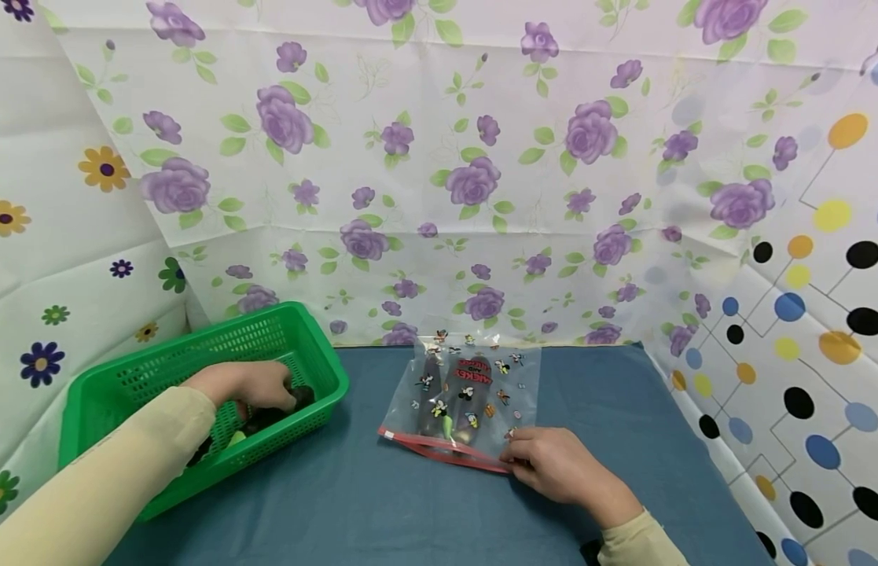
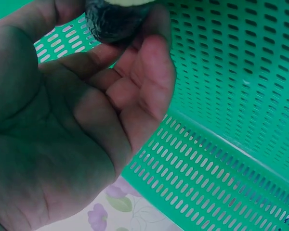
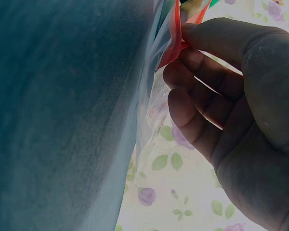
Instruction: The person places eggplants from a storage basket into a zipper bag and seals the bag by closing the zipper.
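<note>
Inside the green basket [image 1: 325, 369], my left hand [image 1: 258, 385] reaches down at the right end. Its thumb and fingertips grip a dark, wrinkled object [image 2: 113, 21] with a pale yellow face, cut off by the top of the left wrist view. My right hand [image 1: 555, 464] pinches the near right corner of a clear zip bag [image 1: 505, 369] by its red zip edge [image 3: 174, 41]. The bag lies on the table, its red-edged mouth parted slightly towards me. Long dark items [image 1: 431, 385] show through its cartoon-printed plastic, with a bit of green near the mouth.
More dark items and a yellow-green piece [image 1: 236, 438] lie in the basket under my left arm. A blue cloth [image 1: 382, 511] covers the table. Flowered sheets [image 1: 424, 157] hang behind and at the left, with a dotted sheet [image 1: 821, 377] at the right.
</note>
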The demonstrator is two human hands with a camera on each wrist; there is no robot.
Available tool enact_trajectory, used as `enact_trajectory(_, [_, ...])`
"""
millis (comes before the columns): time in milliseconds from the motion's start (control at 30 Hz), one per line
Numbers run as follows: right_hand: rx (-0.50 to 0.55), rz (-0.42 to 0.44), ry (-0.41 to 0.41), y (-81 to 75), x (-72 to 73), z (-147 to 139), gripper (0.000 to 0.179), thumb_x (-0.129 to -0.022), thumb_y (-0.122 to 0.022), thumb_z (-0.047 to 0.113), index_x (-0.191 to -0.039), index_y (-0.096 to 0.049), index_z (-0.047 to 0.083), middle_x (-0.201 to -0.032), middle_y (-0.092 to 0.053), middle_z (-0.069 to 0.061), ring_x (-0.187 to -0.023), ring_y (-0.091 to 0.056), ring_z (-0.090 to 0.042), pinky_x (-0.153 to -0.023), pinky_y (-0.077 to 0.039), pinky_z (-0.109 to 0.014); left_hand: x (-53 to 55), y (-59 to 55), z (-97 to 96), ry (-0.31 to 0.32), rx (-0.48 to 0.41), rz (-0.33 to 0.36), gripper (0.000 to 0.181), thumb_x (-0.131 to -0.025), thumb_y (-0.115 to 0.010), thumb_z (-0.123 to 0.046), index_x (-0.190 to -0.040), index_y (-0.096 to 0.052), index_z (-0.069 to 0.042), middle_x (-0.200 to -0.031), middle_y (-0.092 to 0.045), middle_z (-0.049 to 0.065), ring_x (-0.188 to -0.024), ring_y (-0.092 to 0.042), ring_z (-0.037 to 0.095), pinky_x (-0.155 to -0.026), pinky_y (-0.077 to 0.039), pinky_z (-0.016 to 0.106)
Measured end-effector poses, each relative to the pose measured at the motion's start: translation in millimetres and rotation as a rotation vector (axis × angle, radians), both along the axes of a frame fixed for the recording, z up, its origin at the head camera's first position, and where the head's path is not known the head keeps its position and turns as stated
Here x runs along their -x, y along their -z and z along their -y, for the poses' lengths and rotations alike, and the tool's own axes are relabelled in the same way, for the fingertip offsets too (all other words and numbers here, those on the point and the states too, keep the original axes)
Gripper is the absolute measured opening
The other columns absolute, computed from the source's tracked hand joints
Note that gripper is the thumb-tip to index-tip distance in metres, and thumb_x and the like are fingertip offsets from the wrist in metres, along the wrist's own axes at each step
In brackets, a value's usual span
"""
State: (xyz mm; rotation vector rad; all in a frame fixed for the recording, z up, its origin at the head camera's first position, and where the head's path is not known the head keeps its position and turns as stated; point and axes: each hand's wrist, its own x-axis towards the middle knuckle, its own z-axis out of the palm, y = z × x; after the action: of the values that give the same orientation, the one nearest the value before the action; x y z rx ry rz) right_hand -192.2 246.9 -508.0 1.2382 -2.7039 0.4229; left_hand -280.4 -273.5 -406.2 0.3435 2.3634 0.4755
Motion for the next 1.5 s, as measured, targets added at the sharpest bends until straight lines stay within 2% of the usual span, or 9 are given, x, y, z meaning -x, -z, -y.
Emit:
enact_trajectory(200, [-0.002,0.002,0.001,-0.1,0.3,-1,0.015,-0.097,-0.088,0.014,-0.108,-0.086,0.025,-0.106,-0.075,0.012,-0.091,-0.073,-0.005,-0.074,-0.062,-0.035,2.6,-0.5,-0.2,-0.006,-0.006,-0.018,0.021,-0.110,-0.062,-0.020,-0.092,-0.052,-0.015,-0.089,-0.048,0.008,-0.071,-0.047,0.019,-0.062,-0.058,0.042])
enact_trajectory(367, [-0.003,0.003,0.002,0.1,0.5,-1,0.016,-0.097,-0.088,0.014,-0.108,-0.086,0.025,-0.107,-0.075,0.012,-0.093,-0.074,-0.006,-0.076,-0.063,-0.036,7.3,-2.4,1.9,0.005,-0.016,-0.033,0.013,-0.109,-0.063,-0.021,-0.107,-0.065,-0.008,-0.098,-0.056,0.009,-0.082,-0.060,0.022,-0.065,-0.062,0.045])
enact_trajectory(600, [0.000,0.004,0.000,-0.6,0.7,-1,0.016,-0.097,-0.088,0.013,-0.109,-0.086,0.024,-0.107,-0.075,0.011,-0.095,-0.075,-0.008,-0.077,-0.064,-0.037,8.3,-4.4,2.4,0.024,-0.046,-0.069,0.022,-0.109,-0.063,-0.023,-0.090,-0.056,-0.015,-0.086,-0.046,0.003,-0.075,-0.048,0.017,-0.063,-0.061,0.043])
enact_trajectory(733, [-0.004,0.001,0.000,-0.8,0.3,0,0.016,-0.097,-0.088,0.013,-0.109,-0.086,0.023,-0.109,-0.076,0.011,-0.097,-0.076,-0.009,-0.079,-0.064,-0.039,7.3,-9.0,4.1,0.004,-0.075,-0.082,0.016,-0.109,-0.064,-0.024,-0.105,-0.067,-0.009,-0.097,-0.056,0.006,-0.083,-0.059,0.021,-0.064,-0.063,0.045])
enact_trajectory(900, [-0.003,-0.002,0.002,-0.3,0.0,0,0.016,-0.097,-0.088,0.014,-0.108,-0.086,0.024,-0.108,-0.076,0.011,-0.096,-0.075,-0.009,-0.079,-0.064,-0.038,6.1,-15.9,6.4,-0.010,-0.116,-0.104,0.037,-0.110,-0.064,-0.026,-0.136,-0.069,0.000,-0.128,-0.064,0.014,-0.098,-0.067,0.024,-0.065,-0.064,0.047])
enact_trajectory(967, [0.003,0.003,0.001,-0.3,-0.2,0,0.016,-0.097,-0.088,0.013,-0.108,-0.086,0.024,-0.106,-0.075,0.011,-0.093,-0.074,-0.007,-0.076,-0.063,-0.036,5.7,-17.7,6.8,-0.009,-0.130,-0.110,0.040,-0.110,-0.064,-0.027,-0.139,-0.068,0.000,-0.131,-0.064,0.015,-0.098,-0.068,0.024,-0.064,-0.064,0.046])
enact_trajectory(1100, [0.013,0.010,-0.002,-0.4,-1.0,0,0.015,-0.097,-0.088,0.013,-0.107,-0.086,0.024,-0.104,-0.074,0.011,-0.087,-0.070,-0.003,-0.071,-0.060,-0.032,5.1,-21.8,7.0,-0.019,-0.161,-0.129,0.041,-0.110,-0.066,-0.029,-0.138,-0.069,0.001,-0.123,-0.066,0.014,-0.090,-0.069,0.024,-0.063,-0.064,0.046])
enact_trajectory(1233, [0.010,0.016,0.001,-0.9,-1.6,1,0.015,-0.097,-0.088,0.014,-0.108,-0.086,0.024,-0.105,-0.074,0.012,-0.087,-0.070,-0.002,-0.072,-0.060,-0.032,4.5,-25.9,7.3,-0.040,-0.179,-0.139,0.041,-0.110,-0.067,-0.030,-0.138,-0.068,0.000,-0.119,-0.066,0.013,-0.083,-0.069,0.025,-0.063,-0.064,0.046])
enact_trajectory(1500, [0.008,0.023,0.003,-2.2,-1.6,1,0.015,-0.097,-0.088,0.013,-0.108,-0.086,0.024,-0.104,-0.074,0.012,-0.085,-0.069,-0.001,-0.070,-0.059,-0.031,-0.4,-30.7,7.8,-0.062,-0.215,-0.156,0.052,-0.110,-0.067,-0.032,-0.146,-0.063,0.004,-0.130,-0.064,0.019,-0.090,-0.069,0.025,-0.064,-0.065,0.047])
